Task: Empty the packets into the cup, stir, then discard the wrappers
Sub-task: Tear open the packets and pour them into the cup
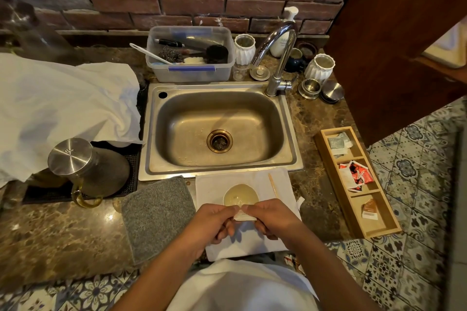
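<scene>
Small white paper packet (243, 216) is pinched at its top edge between left hand (214, 219) and right hand (271, 217), just in front of the pale round cup (240, 195) on the white cloth (278, 184). Looks light and floppy, so I'd grip close beside the tear line. Thin wooden stir stick (273, 185) lies right of the cup.

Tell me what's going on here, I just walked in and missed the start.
A person pinches a small white packet between left hand and right hand, just in front of a cup of pale liquid on a white cloth. A wooden stirrer lies beside it, untouched.
</scene>
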A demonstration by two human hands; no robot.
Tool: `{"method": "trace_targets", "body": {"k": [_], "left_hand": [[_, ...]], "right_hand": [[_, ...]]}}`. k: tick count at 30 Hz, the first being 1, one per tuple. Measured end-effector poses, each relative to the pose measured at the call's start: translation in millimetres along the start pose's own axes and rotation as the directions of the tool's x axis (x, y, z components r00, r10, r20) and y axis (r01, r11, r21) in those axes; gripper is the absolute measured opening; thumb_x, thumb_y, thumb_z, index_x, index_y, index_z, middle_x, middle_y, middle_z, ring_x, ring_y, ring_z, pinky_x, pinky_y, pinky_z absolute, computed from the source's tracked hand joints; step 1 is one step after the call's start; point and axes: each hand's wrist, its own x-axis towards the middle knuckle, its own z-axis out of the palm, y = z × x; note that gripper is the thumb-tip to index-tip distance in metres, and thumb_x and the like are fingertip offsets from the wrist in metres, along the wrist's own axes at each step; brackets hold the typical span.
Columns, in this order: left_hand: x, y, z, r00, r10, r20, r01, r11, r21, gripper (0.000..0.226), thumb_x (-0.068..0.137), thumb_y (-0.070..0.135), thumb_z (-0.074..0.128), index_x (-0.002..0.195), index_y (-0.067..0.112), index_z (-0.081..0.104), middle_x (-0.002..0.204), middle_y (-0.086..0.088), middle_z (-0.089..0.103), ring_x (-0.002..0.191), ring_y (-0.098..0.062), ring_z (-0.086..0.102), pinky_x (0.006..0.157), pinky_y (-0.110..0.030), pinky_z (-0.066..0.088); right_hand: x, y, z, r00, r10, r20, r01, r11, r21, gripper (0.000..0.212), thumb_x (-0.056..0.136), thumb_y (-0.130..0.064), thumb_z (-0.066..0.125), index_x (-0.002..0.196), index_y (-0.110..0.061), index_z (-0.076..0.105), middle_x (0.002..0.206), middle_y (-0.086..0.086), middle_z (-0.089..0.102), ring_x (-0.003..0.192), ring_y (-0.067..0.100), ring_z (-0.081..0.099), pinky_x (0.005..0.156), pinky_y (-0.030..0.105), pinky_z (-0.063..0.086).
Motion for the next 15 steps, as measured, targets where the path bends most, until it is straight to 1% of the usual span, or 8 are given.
{"method": "trace_targets", "body": {"k": [4, 7, 9, 12, 15], "left_hand": [[-1.3, -0.2, 0.9, 1.000, 0.002, -0.004, -0.002, 1.000, -0.003, 0.046, 0.099, 0.030, 0.061, 0.054, 0.018, 0.067, 0.053, -0.006, 0.060, 0.040, -0.011, 0.037, 0.042, -0.021, 0.024], [-1.6, -0.5, 1.3, 1.000, 0.000, -0.007, 0.000, 1.000, -0.001, 0.047, 0.098, 0.030, 0.061, 0.053, 0.017, 0.068, 0.054, -0.007, 0.060, 0.040, -0.011, 0.037, 0.042, -0.021, 0.024], [-1.9, -1.0, 1.0, 1.000, -0.001, -0.009, 0.001, 1.000, 0.000, 0.046, 0.098, 0.030, 0.061, 0.054, 0.017, 0.068, 0.054, -0.007, 0.060, 0.040, -0.011, 0.037, 0.042, -0.021, 0.024], [-2.1, -1.7, 0.6, 1.000, -0.003, -0.012, 0.003, 1.000, 0.003, 0.043, 0.098, 0.030, 0.061, 0.058, 0.015, 0.067, 0.055, -0.007, 0.060, 0.040, -0.011, 0.037, 0.042, -0.022, 0.025], [-2.3, -2.1, 0.7, 1.000, 0.000, -0.016, 0.000, 1.000, 0.002, 0.044, 0.098, 0.030, 0.061, 0.058, 0.015, 0.066, 0.054, -0.007, 0.060, 0.040, -0.011, 0.037, 0.042, -0.022, 0.024]], "right_hand": [[0.2, 0.2, 1.5, 1.000, -0.002, -0.013, 0.002, 1.000, 0.027, 0.037, 0.095, -0.036, 0.068, 0.083, -0.002, 0.074, 0.047, 0.004, 0.050, 0.039, 0.012, 0.038, 0.042, 0.023, 0.028], [0.1, 0.9, 1.9, 1.000, -0.003, -0.021, 0.004, 1.000, 0.022, 0.038, 0.096, -0.036, 0.067, 0.084, 0.000, 0.074, 0.049, 0.005, 0.050, 0.040, 0.012, 0.039, 0.043, 0.024, 0.029], [-0.4, 1.4, 1.7, 1.000, -0.010, -0.020, 0.010, 1.000, 0.018, 0.039, 0.096, -0.036, 0.066, 0.085, 0.001, 0.074, 0.049, 0.005, 0.050, 0.040, 0.012, 0.038, 0.043, 0.024, 0.028], [-0.6, 1.2, 1.5, 1.000, -0.017, -0.020, 0.018, 1.000, 0.019, 0.035, 0.096, -0.036, 0.067, 0.078, -0.006, 0.072, 0.049, 0.006, 0.049, 0.039, 0.012, 0.037, 0.043, 0.024, 0.027], [-1.5, -0.1, 2.4, 1.000, -0.016, -0.023, 0.015, 1.000, -0.002, 0.035, 0.096, -0.038, 0.066, 0.078, -0.008, 0.072, 0.051, 0.006, 0.050, 0.039, 0.011, 0.039, 0.042, 0.022, 0.029]]}}
